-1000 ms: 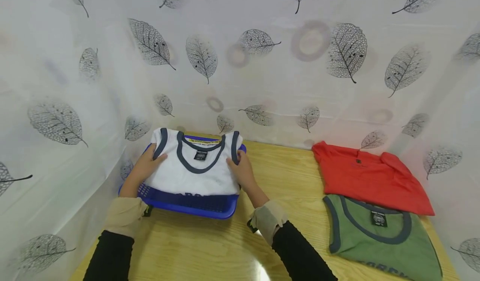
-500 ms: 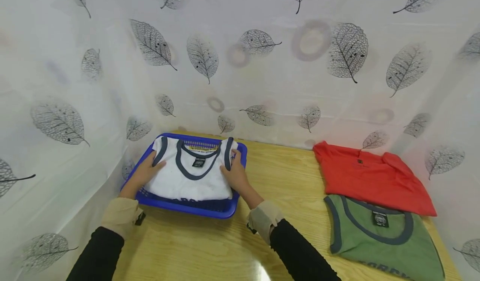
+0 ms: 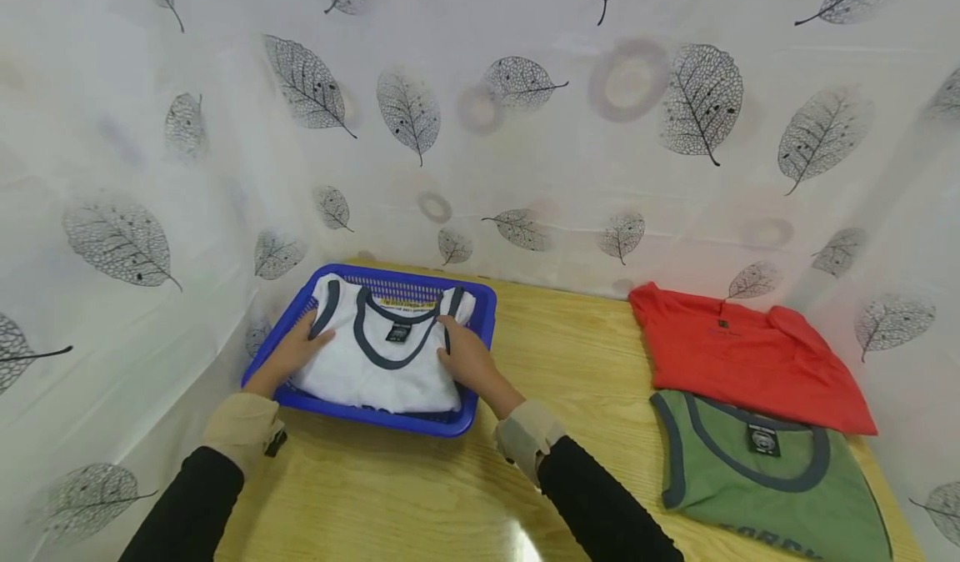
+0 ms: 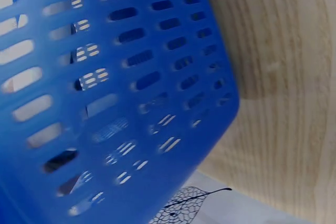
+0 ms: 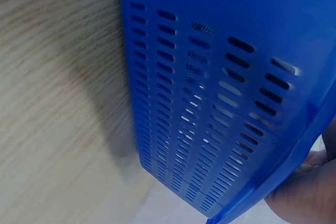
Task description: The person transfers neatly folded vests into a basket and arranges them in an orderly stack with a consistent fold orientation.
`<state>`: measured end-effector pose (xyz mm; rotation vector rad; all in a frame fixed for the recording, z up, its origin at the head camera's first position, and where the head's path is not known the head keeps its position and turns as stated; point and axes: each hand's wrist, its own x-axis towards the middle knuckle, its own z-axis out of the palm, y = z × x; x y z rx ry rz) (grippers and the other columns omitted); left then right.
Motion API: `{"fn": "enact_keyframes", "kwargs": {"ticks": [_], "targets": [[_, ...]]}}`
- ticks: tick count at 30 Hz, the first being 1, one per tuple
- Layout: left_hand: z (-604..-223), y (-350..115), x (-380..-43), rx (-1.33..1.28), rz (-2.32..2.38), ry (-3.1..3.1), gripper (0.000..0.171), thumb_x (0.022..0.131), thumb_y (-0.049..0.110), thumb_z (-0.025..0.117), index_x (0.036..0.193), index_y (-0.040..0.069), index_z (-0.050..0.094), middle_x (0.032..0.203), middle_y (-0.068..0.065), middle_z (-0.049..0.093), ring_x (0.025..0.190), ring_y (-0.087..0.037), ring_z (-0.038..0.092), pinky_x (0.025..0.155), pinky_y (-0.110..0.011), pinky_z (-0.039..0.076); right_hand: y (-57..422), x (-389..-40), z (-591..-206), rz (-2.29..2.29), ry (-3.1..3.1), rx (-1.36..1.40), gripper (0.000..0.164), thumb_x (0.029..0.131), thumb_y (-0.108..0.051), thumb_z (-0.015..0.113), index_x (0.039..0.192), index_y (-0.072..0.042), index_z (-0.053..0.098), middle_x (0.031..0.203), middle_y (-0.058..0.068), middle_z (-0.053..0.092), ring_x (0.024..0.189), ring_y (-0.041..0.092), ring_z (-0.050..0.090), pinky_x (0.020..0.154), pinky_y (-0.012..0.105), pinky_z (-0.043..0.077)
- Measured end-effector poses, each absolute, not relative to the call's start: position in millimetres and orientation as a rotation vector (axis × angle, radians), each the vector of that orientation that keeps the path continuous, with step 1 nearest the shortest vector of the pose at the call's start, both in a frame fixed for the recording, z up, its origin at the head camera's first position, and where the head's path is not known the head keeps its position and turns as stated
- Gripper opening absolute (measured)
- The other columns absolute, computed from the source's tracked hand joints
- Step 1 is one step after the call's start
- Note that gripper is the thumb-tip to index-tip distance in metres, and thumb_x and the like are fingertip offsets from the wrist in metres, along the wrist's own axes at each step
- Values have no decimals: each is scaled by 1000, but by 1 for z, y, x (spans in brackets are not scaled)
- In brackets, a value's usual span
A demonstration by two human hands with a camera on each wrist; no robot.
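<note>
A folded white tank top [image 3: 390, 366] with dark grey trim and a black neck label lies inside the blue basket [image 3: 375, 419] in the head view. My left hand [image 3: 292, 352] holds its left side, thumb on top and other fingers mostly hidden. On the opposite side, my right hand [image 3: 472, 363] grips the fabric near the right shoulder strap. The left wrist view is filled by the slotted wall of the basket [image 4: 173, 66]. In the right wrist view, part of my right hand [image 5: 310, 195] shows beyond the basket rim.
To the right on the wooden table [image 3: 555, 362] lie a folded red shirt [image 3: 742, 358] and, in front of it, a folded green tank top [image 3: 772, 487]. A white leaf-patterned curtain [image 3: 525, 162] stands behind and at both sides.
Both hands have lowered the white tank top from above the basket down into it. The basket's back rim has come into sight. The red and green garments stay where they were.
</note>
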<state>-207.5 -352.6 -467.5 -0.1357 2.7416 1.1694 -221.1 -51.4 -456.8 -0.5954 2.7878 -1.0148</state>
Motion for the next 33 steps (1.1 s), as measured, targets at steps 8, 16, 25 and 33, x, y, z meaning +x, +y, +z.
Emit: {"fn": "enact_keyframes", "kwargs": {"ticks": [8, 16, 25, 33], "targets": [[-484, -355, -208, -192, 1116, 2702, 71, 99, 31, 44, 147, -6, 7, 147, -36, 17, 135, -53, 20, 110, -63, 19, -55, -218, -462, -685, 2949, -758, 47, 87, -15, 62, 131, -4, 51, 104, 15, 69, 98, 31, 64, 83, 40, 52], [-490, -359, -209, -206, 1004, 2690, 73, 99, 27, 44, 144, -14, 5, 146, -41, 12, 134, -56, 15, 110, -63, 17, -50, -217, -472, -387, 3223, -980, 42, 79, -22, 69, 115, -3, 61, 83, 11, 72, 86, 27, 61, 91, 37, 42], [-490, -358, -209, -161, 867, 2801, 74, 94, 14, 53, 143, -14, 7, 140, -44, 20, 128, -58, 25, 107, -63, 23, -50, -217, -479, -192, 3260, -972, 36, 78, -32, 70, 102, -6, 64, 78, 11, 70, 92, 31, 59, 96, 42, 39], [-478, -345, -200, 66, 524, 3109, 60, 85, 1, 62, 139, -1, 35, 138, -39, 25, 123, -59, 33, 98, -67, 32, -50, -220, -476, -37, 3032, -716, 46, 88, -40, 60, 123, -11, 60, 127, 20, 59, 136, 41, 33, 114, 56, 19]]}}
